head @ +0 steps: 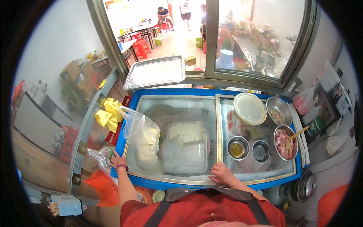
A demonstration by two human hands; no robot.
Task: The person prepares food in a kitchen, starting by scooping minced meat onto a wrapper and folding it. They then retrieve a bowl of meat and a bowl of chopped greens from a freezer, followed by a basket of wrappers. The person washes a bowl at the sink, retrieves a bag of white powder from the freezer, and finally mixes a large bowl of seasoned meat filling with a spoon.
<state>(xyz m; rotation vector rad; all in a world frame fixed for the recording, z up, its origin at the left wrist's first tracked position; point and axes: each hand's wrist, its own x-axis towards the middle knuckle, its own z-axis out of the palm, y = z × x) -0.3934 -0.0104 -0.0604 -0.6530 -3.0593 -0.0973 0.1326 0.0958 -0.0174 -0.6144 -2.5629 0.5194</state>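
Observation:
My left hand (118, 162), with a purple bead bracelet at the wrist, rests on the blue rim at the left front corner of a chest freezer (173, 91). At the front edge, my right hand (222, 173) touches the glass lid's frame (219, 127) with curled fingers. Between the hands lies a clear plastic tray (185, 163) with a row of pale white strips (188, 132). It looks to be on or under the frosted glass; I cannot tell which. Left of it sits a clear plastic bag (149, 153) around pale yellow blocks.
On the right glass stand a lidded tub (249, 108), a bowl of raw meat (284, 143) with chopsticks, a bowl of minced food (276, 110) and two small metal bowls (238, 148). A metal tray (156, 72) rests at the window ledge. Yellow cloth (109, 115) hangs at left. People are beyond the window.

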